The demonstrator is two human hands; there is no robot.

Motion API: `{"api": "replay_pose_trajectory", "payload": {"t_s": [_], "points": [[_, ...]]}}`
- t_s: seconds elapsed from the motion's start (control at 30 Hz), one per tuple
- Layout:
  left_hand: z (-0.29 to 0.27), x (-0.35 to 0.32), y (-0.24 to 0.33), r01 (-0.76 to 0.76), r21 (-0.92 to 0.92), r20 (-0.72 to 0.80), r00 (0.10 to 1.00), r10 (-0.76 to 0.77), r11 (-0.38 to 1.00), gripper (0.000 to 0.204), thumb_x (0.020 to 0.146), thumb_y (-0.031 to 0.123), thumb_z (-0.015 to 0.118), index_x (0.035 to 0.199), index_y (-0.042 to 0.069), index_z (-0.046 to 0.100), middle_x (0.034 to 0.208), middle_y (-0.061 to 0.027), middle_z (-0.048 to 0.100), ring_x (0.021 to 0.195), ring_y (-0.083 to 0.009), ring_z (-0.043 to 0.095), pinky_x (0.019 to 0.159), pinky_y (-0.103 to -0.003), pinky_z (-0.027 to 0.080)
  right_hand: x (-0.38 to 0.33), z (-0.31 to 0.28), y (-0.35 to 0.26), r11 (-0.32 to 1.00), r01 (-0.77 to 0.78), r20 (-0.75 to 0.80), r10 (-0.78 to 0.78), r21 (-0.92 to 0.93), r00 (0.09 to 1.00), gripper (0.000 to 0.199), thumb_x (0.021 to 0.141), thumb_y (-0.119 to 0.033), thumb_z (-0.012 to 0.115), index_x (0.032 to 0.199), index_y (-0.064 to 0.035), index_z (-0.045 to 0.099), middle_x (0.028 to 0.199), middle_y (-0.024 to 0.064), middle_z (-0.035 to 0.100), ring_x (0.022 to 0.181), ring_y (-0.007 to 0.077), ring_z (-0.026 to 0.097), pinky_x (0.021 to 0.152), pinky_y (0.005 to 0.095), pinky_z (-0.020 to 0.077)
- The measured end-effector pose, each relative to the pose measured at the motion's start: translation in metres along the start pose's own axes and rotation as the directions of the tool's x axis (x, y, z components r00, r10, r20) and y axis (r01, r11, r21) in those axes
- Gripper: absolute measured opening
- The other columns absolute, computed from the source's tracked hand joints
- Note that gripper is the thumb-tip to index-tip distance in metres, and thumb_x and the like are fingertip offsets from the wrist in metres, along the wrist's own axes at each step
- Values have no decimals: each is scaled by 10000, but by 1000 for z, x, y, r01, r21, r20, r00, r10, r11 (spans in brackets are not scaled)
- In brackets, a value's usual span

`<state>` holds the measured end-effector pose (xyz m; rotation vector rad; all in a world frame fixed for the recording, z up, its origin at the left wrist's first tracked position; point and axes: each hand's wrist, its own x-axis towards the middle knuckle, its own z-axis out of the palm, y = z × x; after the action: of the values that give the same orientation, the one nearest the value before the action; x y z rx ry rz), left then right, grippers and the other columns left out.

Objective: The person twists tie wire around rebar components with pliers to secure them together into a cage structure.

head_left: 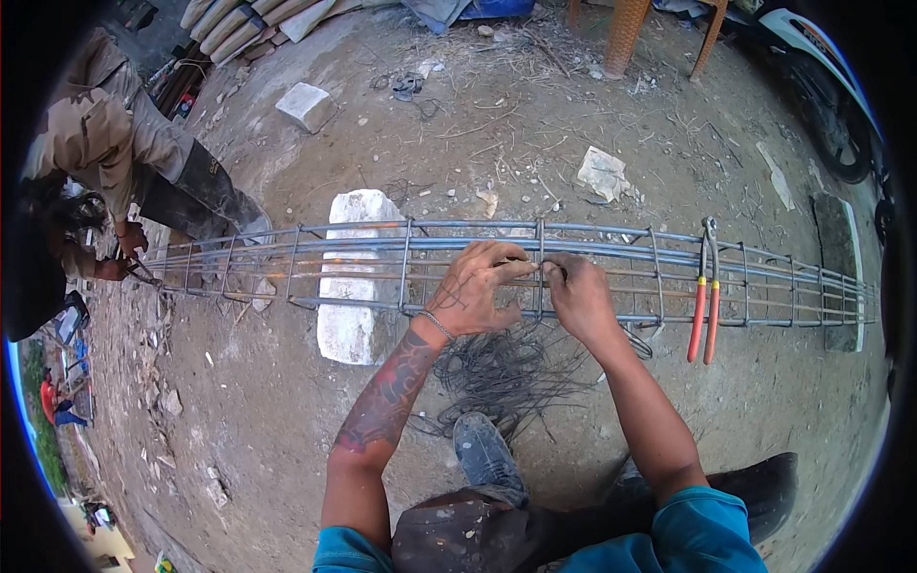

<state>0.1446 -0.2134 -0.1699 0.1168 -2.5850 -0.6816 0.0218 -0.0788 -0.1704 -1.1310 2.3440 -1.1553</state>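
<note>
A long rebar cage [458, 244] of lengthwise steel bars and square stirrups lies across in front of me. My left hand [476, 288] rests over its bars, thumb apart and fingers stretched toward a stirrup [541, 244]. At that same stirrup, from the right, my right hand [580, 296] has thumb and forefinger pinched together; whatever they hold is too small to make out. Red-handled pliers [705, 306] hang on the cage further right, jaws up. Beneath my hands a tangled heap of thin dark tie wire [506, 377] lies on the ground.
A white block [355, 329] and a grey block [841, 267] support the cage. Far left, a co-worker [105, 143] bends over its end with a tool. A loose stone block [304, 105], a brown chair leg [625, 38] and a motorcycle [826, 105] stand beyond. My shoe [485, 454] is near the wire.
</note>
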Motion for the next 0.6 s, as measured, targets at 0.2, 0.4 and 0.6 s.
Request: {"api": "replay_pose_trajectory", "payload": {"t_s": [0.2,0.4,0.6], "points": [[-2,14,-2,216,-175,123,973,-196,961,230,734,195,717,927,72,706,951,-77,632,976,-270,556,889,-390,421,3,-4,-6,997,-79,51,80,-25,995,211,877,-197,565,898,-3,646,759,242,628,775,411,616,696,467,474],[2,21,-3,392,-43,274,889,-367,919,198,716,174,714,885,70,704,942,-100,635,994,-286,542,916,-397,398,7,-4,-11,975,-113,109,135,-192,985,252,866,-262,589,942,-26,638,768,210,647,788,397,630,698,476,481],[17,11,7,317,92,8,948,-319,944,117,715,139,671,804,63,661,918,-112,607,949,-316,549,891,-408,415,9,1,-10,942,-55,116,99,-332,988,278,850,-288,599,958,-37,653,829,221,655,831,394,633,726,479,491]]}}
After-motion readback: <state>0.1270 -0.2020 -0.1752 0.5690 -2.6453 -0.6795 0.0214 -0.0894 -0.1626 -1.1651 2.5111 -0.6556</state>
